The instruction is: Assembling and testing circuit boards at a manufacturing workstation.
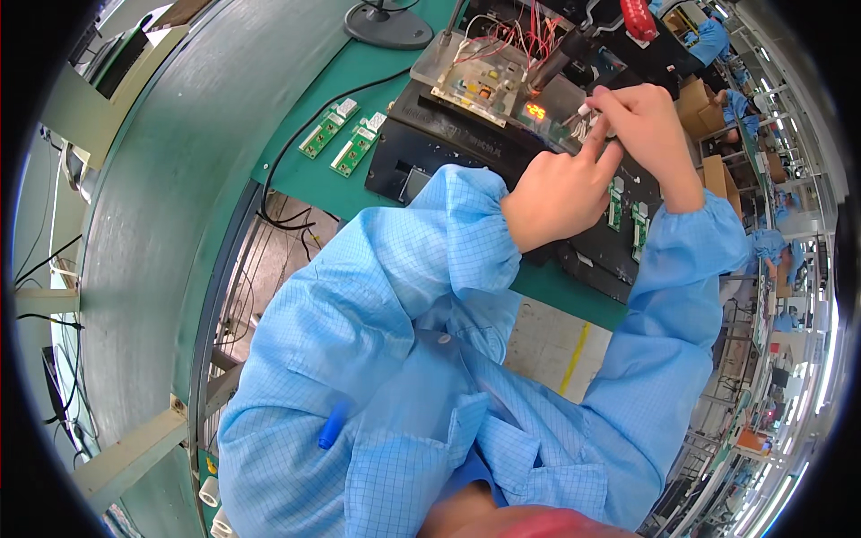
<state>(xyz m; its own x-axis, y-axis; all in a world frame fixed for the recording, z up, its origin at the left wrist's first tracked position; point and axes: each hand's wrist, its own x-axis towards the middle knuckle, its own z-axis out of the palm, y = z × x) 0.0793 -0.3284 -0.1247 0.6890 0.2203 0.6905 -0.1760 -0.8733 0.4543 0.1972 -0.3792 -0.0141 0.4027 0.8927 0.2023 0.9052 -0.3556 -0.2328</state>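
Note:
My right hand (647, 124) is closed, with thumb and index finger pinching a small white connector (585, 109) above the right part of a test fixture. My left hand (560, 195) reaches up from below, its fingertips against short white wires (578, 131) and close to my right fingers. Those fingers are bent together, and what they hold is hidden. Beside the connector, a red lit digital display (535, 111) sits under a clear plate (560, 94). Left of it, a bare circuit board (484, 90) with red and white wires (511, 43) lies on the fixture.
Two green circuit boards (357, 151) lie on the green mat (300, 184) at left, beside a black cable (305, 117). More small boards (615, 204) rest on a black surface at right. A red-handled clamp (638, 18) rises behind. Co-workers (713, 40) sit far right.

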